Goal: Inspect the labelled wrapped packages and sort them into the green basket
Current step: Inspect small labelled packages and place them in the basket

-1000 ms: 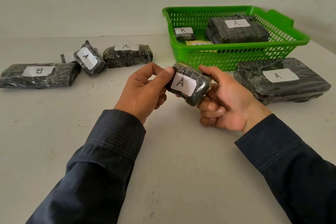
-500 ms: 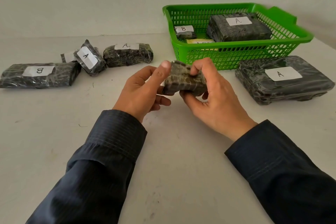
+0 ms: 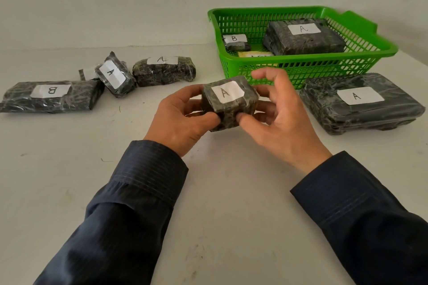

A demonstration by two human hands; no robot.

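Note:
I hold a small dark wrapped package (image 3: 231,109) above the table, its white label "A" facing up. My left hand (image 3: 183,120) grips its left side and my right hand (image 3: 275,120) its right side, thumbs on the near face. The green basket (image 3: 301,65) stands at the back right. Inside it lie a large "A" package (image 3: 303,37), a small "B" package (image 3: 236,41) and a yellowish item, partly hidden by the wall. A big flat "A" package (image 3: 361,104) lies in front of the basket on the right.
On the left of the white table (image 3: 208,192) lie a long "B" package (image 3: 51,96), a tilted "A" package (image 3: 115,75), an "A" package (image 3: 164,70) behind it, and a small one mostly hidden. A pale wall stands behind.
Both hands have turned the small package over. Its label faced me, then was hidden half a second ago, and now faces up again. The right hand's fingers have spread.

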